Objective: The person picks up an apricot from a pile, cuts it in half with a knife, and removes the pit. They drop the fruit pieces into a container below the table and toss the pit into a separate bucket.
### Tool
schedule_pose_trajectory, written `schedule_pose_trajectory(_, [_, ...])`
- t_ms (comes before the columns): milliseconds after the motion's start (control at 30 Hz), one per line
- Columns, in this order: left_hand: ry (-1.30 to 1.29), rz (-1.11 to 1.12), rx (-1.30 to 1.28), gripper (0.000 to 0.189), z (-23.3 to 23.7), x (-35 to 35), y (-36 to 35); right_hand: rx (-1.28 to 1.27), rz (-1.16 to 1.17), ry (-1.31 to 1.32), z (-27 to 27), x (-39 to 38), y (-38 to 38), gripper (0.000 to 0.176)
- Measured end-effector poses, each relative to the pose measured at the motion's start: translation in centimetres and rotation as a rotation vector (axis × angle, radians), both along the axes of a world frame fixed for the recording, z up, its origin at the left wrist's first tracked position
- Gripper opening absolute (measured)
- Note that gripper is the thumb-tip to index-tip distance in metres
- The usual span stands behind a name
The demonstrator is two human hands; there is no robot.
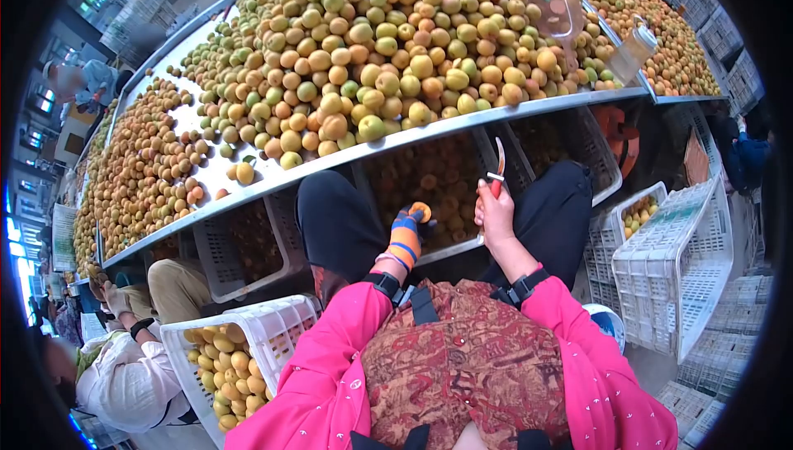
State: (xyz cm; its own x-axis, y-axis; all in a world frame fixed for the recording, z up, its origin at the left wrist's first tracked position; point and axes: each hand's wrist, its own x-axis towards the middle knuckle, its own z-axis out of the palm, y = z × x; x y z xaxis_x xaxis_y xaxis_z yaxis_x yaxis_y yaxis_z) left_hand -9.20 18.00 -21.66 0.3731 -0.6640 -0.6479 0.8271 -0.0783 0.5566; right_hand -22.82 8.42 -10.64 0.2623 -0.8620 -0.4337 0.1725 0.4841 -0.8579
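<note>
My left hand, in a blue and orange striped glove, holds an orange-yellow apricot whose cut face seems to show. To its right, my bare right hand is closed around the red handle of a small curved knife, its blade pointing up. The hands are apart, over a crate of fruit pieces beneath the table edge. Beyond them, a large heap of whole apricots lies on the metal table.
White crates stand at the left and right, the left one holding yellow fruit. A co-worker in a white top sits at the left. A clear bottle lies near the table's right edge. An orange stool is below it.
</note>
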Motion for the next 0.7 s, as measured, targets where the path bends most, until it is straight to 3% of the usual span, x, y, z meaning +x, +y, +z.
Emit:
schedule_pose_trajectory(233, [-0.032, -0.004, 0.047, 0.017, 1.1, 0.1, 0.2, 0.004, 0.032, 0.013, -0.7, -0.1, 0.4, 0.02])
schedule_pose_trajectory(267, [0.011, -0.092, 0.13, 0.023, 1.1, 0.7, -0.3, 0.007, 0.043, 0.002, -0.9, 0.0, 0.2, 0.02])
schedule_pose_trajectory(300, [-0.237, -0.098, 0.112, 0.034, 0.6, 0.0, -0.3, 0.021, 0.055, 0.014, -1.0, 0.0, 0.1, 0.02])
schedule_pose_trajectory(367, [-0.684, -0.288, 0.319, 0.045, 2.2, -0.1, -0.1, 0.012, 0.057, 0.011, -0.9, -0.1, 0.2, 0.02])
schedule_pose_trajectory(433, [-0.747, -0.305, 0.371, 0.049, 4.0, -0.4, 0.0, 0.011, 0.045, 0.04, -1.1, 0.0, 0.1, 0.021])
schedule_pose_trajectory(533, [-0.438, -0.433, 0.104, 0.035, 5.0, 0.4, -0.1, -0.043, 0.043, 0.029, -0.4, 0.0, 0.2, 0.021])
schedule_pose_trajectory(567, [-0.44, -0.421, 0.108, 0.035, 7.3, 0.9, -0.2, -0.065, 0.045, 0.036, 0.0, 0.1, 0.2, 0.02])
schedule_pose_trajectory(633, [-0.356, -0.365, -0.172, 0.027, 12.7, 2.4, -0.1, -0.12, 0.046, 0.046, 1.1, 0.5, 0.1, 0.02])
schedule_pose_trajectory(700, [-0.622, -0.27, -0.159, 0.022, 17.4, 5.6, -0.3, -0.168, 0.041, 0.043, 2.6, 0.9, -0.2, 0.02])
